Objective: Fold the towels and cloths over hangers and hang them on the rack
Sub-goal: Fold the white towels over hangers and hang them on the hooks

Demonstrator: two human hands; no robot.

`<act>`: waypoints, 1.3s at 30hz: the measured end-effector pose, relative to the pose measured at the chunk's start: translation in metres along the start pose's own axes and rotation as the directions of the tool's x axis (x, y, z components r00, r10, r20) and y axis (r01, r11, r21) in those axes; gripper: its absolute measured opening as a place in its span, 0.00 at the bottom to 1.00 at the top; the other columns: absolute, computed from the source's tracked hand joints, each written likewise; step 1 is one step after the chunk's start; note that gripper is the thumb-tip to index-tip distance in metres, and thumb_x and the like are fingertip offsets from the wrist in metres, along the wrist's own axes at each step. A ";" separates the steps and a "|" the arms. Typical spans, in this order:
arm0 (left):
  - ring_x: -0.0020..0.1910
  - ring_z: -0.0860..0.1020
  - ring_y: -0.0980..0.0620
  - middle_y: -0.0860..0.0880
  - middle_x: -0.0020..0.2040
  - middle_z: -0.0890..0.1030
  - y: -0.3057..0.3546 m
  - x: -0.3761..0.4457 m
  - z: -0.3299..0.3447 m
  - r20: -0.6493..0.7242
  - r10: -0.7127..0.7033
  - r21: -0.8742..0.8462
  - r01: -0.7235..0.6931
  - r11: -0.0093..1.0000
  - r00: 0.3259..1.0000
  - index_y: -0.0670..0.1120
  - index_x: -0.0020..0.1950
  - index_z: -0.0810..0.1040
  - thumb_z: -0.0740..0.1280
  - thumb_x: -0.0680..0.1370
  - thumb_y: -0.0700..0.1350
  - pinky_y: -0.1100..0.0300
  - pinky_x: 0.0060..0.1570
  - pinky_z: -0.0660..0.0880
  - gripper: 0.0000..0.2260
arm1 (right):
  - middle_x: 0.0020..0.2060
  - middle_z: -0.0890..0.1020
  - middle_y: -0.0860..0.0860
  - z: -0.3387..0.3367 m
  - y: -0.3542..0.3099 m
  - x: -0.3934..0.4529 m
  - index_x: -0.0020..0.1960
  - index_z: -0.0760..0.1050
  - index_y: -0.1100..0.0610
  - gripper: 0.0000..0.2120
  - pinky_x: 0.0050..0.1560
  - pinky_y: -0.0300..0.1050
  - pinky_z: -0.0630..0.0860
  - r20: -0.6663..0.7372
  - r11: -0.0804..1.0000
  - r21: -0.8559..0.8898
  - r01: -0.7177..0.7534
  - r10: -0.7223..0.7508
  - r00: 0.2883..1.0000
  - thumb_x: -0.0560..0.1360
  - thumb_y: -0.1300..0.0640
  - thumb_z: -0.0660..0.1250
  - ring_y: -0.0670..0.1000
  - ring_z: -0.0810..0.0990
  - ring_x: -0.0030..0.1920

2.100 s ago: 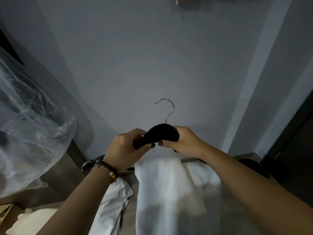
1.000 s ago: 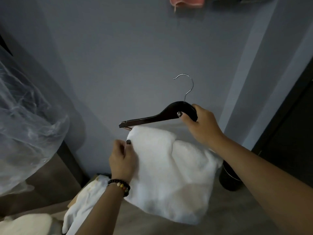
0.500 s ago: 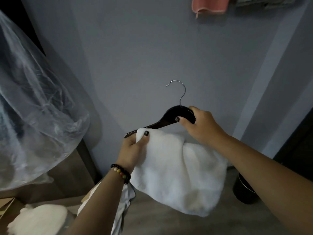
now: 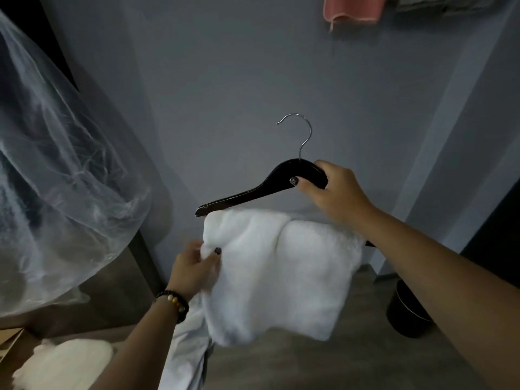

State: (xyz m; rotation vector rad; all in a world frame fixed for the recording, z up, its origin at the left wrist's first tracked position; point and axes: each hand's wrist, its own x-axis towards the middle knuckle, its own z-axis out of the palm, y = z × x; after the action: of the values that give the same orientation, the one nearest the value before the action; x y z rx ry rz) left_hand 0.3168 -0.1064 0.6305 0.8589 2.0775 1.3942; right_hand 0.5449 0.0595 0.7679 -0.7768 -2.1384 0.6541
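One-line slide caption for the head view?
Right hand grips a black hanger draped with a white towel; left hand pinches the towel's edge.

Dark bin [image 4: 405, 313] on wood-look floor [image 4: 323, 367]

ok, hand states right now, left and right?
Left hand: closed, pinching the left edge of the white towel.
Right hand: closed, gripping the black hanger near its hook.

fluffy cloth towel [image 4: 281, 266], glossy hanger [image 4: 253, 192]
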 end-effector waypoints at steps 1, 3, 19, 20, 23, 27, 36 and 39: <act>0.50 0.80 0.50 0.49 0.56 0.80 0.004 0.004 -0.001 -0.019 0.026 -0.021 -0.027 0.999 0.999 0.49 0.59 0.76 0.75 0.70 0.52 0.48 0.55 0.78 0.20 | 0.28 0.70 0.49 -0.001 -0.002 0.002 0.38 0.69 0.63 0.18 0.31 0.43 0.65 0.004 1.000 0.008 0.007 -0.007 1.000 0.75 0.50 0.69 0.48 0.67 0.29; 0.62 0.71 0.48 0.48 0.67 0.68 0.022 0.008 -0.004 -0.206 0.212 0.096 -0.196 0.976 0.955 0.46 0.72 0.64 0.75 0.70 0.49 0.51 0.64 0.69 0.34 | 0.28 0.70 0.52 -0.004 -0.004 0.006 0.37 0.68 0.64 0.18 0.32 0.44 0.66 0.009 0.999 0.030 0.011 -0.012 1.000 0.74 0.51 0.70 0.50 0.68 0.29; 0.30 0.74 0.41 0.52 0.27 0.69 0.101 0.017 0.057 0.170 0.655 0.496 -0.638 0.589 0.736 0.44 0.44 0.70 0.58 0.76 0.62 0.55 0.28 0.65 0.20 | 0.42 0.74 0.49 -0.001 0.048 -0.040 0.43 0.73 0.58 0.08 0.44 0.29 0.68 -0.505 0.992 -0.113 0.055 -0.105 0.857 0.72 0.57 0.71 0.47 0.73 0.41; 0.29 0.74 0.41 0.51 0.27 0.70 0.101 0.017 0.057 0.150 0.647 0.477 -0.628 0.615 0.748 0.44 0.43 0.69 0.58 0.76 0.62 0.55 0.28 0.67 0.20 | 0.42 0.72 0.50 0.002 0.060 -0.054 0.42 0.71 0.58 0.08 0.43 0.28 0.67 -0.556 0.995 -0.098 0.007 -0.061 0.829 0.73 0.60 0.71 0.49 0.71 0.40; 0.28 0.73 0.45 0.50 0.27 0.71 0.108 0.017 0.059 0.085 0.608 0.431 -0.580 0.692 0.789 0.47 0.37 0.67 0.62 0.78 0.60 0.55 0.28 0.68 0.18 | 0.41 0.71 0.50 0.015 0.084 -0.085 0.42 0.70 0.57 0.09 0.40 0.27 0.66 -0.587 0.959 0.105 -0.265 0.275 0.762 0.75 0.57 0.70 0.52 0.72 0.40; 0.28 0.71 0.50 0.52 0.27 0.70 0.123 0.012 0.061 0.063 0.502 0.434 -0.476 0.765 0.863 0.48 0.32 0.66 0.70 0.69 0.64 0.58 0.30 0.65 0.23 | 0.32 0.70 0.50 0.020 0.094 -0.082 0.34 0.67 0.57 0.19 0.34 0.41 0.64 -0.373 0.872 0.293 -0.392 0.482 0.793 0.79 0.48 0.62 0.49 0.68 0.32; 0.32 0.71 0.54 0.52 0.35 0.73 0.110 0.009 0.058 0.217 0.382 0.560 -0.435 0.705 0.898 0.49 0.38 0.66 0.81 0.59 0.59 0.61 0.29 0.64 0.27 | 0.24 0.60 0.48 -0.013 0.080 -0.045 0.30 0.57 0.56 0.23 0.25 0.36 0.55 -0.397 0.924 0.195 -0.329 0.381 0.835 0.80 0.55 0.61 0.45 0.59 0.24; 0.31 0.69 0.55 0.51 0.33 0.72 0.109 0.010 0.051 0.174 0.400 0.536 -0.427 0.728 0.900 0.49 0.36 0.65 0.80 0.61 0.57 0.63 0.28 0.62 0.25 | 0.24 0.61 0.48 -0.017 0.087 -0.046 0.30 0.57 0.55 0.22 0.27 0.38 0.57 -0.319 0.908 0.219 -0.356 0.412 0.854 0.80 0.55 0.60 0.45 0.59 0.25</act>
State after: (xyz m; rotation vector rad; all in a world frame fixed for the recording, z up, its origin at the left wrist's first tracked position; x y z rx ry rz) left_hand 0.3699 -0.0369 0.7133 1.6731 2.3959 0.9141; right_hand 0.6101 0.0897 0.6986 -1.1600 -1.5904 0.8010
